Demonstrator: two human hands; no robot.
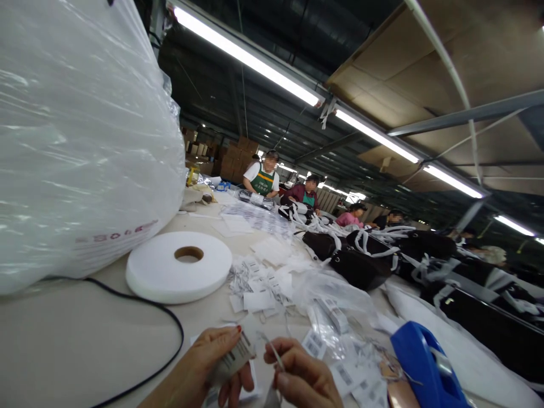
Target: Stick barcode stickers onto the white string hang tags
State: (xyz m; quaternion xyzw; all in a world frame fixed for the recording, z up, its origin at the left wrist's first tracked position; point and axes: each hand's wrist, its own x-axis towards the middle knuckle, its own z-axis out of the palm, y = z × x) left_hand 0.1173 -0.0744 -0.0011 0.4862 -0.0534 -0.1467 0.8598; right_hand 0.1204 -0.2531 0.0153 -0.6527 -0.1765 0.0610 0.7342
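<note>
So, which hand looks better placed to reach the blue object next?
Right, probably: the right hand is nearer the blue object, and the left hand would have to cross it. Both are occupied, though: left with a printed tag, right with a thin strip.

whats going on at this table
Someone's left hand holds a printed tag, while the right hand pinches a thin pale strand beside it. More tags lie in a loose pile ahead, near a big white roll. Farther off, people stand or sit by dark items with white straps.
</note>
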